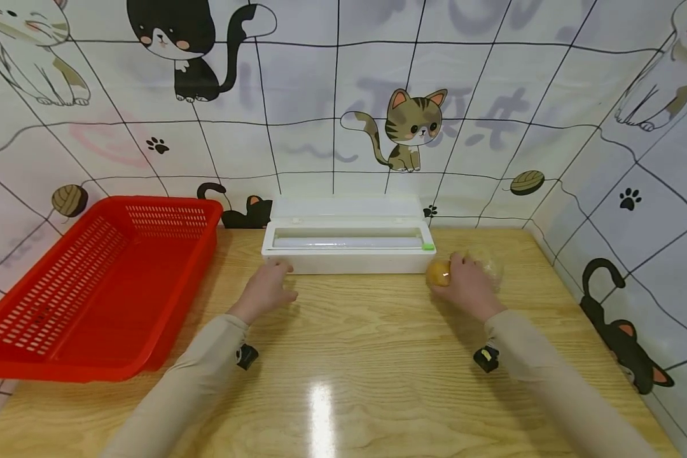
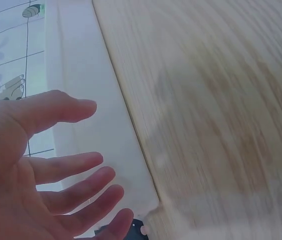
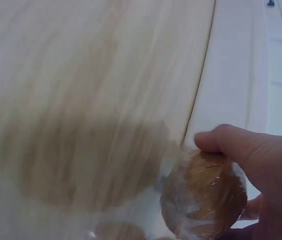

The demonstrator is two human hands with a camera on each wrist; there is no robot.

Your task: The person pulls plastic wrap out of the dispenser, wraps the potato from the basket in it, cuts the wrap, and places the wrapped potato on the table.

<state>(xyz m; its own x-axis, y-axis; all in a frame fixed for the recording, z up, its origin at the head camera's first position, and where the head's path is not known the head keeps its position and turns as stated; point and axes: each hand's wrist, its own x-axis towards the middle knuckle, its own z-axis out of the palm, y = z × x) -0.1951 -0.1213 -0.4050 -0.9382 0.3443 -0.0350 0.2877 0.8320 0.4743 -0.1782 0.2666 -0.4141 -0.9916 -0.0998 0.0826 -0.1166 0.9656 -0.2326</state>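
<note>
My right hand (image 1: 468,286) grips a round orange-yellow fruit (image 1: 438,273) beside the right end of a white box. In the right wrist view, creased clear film covers this fruit (image 3: 204,195), with the thumb on its upper side. Beyond the hand lies a pale rounded thing in clear plastic (image 1: 489,262), partly hidden. The white cling film box (image 1: 349,263) stands lid up, showing a roll (image 1: 348,243) and a green slider (image 1: 428,247). At the box's left front corner, my left hand (image 1: 265,289) holds nothing, its fingers spread and slightly bent in the left wrist view.
A red plastic basket (image 1: 177,312) with perforated sides stands at the left of the wooden table (image 1: 366,356). A cat-patterned sheet (image 1: 303,95) hangs behind the box and along the right side. Both wrists carry small black cameras.
</note>
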